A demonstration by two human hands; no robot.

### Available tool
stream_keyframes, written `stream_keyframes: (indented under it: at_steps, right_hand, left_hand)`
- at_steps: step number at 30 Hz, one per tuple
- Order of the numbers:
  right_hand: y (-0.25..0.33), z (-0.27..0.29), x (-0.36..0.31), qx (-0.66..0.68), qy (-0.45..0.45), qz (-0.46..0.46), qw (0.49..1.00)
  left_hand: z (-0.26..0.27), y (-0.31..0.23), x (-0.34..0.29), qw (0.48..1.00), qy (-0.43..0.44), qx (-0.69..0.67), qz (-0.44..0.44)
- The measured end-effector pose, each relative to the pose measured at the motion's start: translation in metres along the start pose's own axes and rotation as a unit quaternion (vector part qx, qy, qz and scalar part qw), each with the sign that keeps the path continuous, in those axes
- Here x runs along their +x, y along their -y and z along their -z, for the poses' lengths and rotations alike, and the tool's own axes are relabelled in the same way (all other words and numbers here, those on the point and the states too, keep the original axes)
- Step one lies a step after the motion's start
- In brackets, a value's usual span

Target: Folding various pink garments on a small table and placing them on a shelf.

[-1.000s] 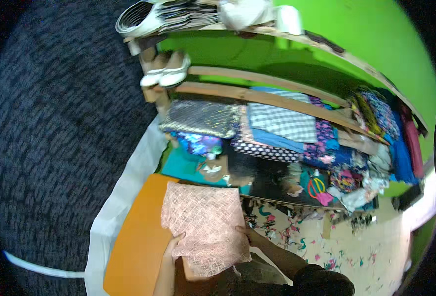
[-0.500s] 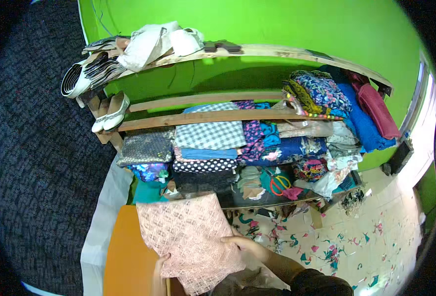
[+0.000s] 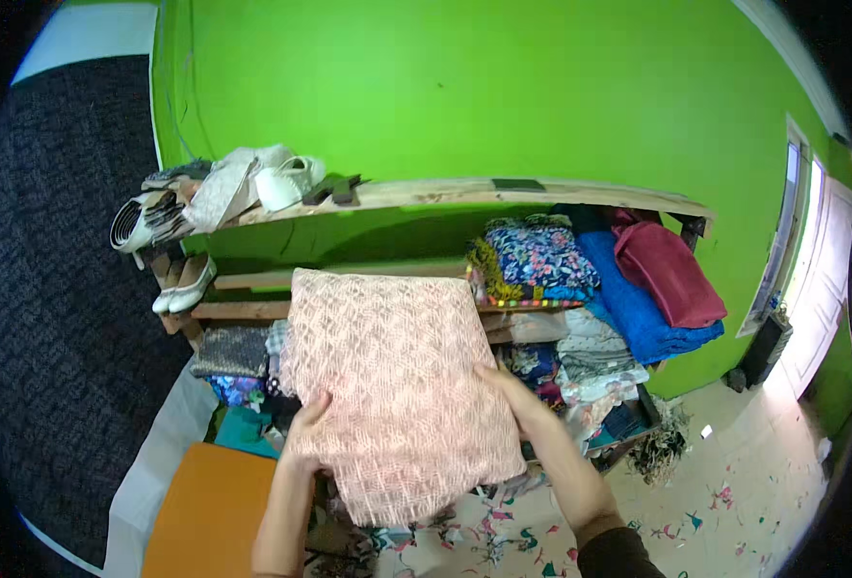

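Observation:
A folded piece of pale pink lace fabric is held up in front of the shelf, its lower edge hanging loose and uneven. My left hand grips its left side, with the thumb lying on top and the fingers hidden beneath. On the opposite side my right hand pinches the edge in the same way, thumb above. The fabric covers the middle of the wooden shelf and much of the folded cloth there.
Folded floral cloths, a blue bundle and a maroon bundle fill the shelf's right. White shoes sit at its left end. An orange surface is at lower left; fabric scraps litter the tiled floor.
Both hands have raised the pink fabric upward and toward the shelf, and it now hides the checked and polka-dot cloths. The view has tilted up, showing more green wall.

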State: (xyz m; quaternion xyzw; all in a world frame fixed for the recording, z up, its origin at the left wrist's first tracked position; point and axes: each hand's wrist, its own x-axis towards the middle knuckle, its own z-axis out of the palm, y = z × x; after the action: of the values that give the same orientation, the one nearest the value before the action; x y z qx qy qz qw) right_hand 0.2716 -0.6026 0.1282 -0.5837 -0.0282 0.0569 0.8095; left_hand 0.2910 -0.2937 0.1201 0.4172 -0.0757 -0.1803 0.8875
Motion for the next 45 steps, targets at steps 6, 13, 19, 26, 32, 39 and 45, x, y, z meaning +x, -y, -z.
stream_keyframes:
  at_steps: [6,13,19,26,32,39,45]
  right_hand:
    - [0.086,0.01,0.051,0.008,0.009,-0.026,1.0]
    - [0.119,0.021,0.112,0.051,0.027,0.065,0.996]
    - [0.109,0.039,0.126,0.118,-0.088,0.111,0.983]
    - [0.088,0.015,0.111,-0.587,-0.141,0.407,0.686]
    - [0.075,0.013,0.118,-0.603,-0.238,0.44,0.622]
    - [0.035,-0.014,0.1,-0.6,-0.393,0.501,0.484]
    - [0.011,-0.032,0.085,-0.616,-0.279,0.486,0.553]
  left_hand:
    - [-0.055,-0.049,0.084,0.999,-0.02,0.033,0.014]
    - [-0.034,-0.077,0.186,0.999,0.009,0.016,0.044]
    - [-0.043,-0.07,0.261,0.985,0.109,-0.036,0.126]
    - [-0.019,-0.074,0.329,0.987,0.123,-0.013,0.098]
    - [-0.043,-0.095,0.278,0.958,-0.015,0.279,0.062]
    - [-0.031,-0.089,0.197,0.686,-0.153,0.602,-0.378]
    - [-0.055,-0.024,0.129,0.473,-0.138,0.764,-0.416]
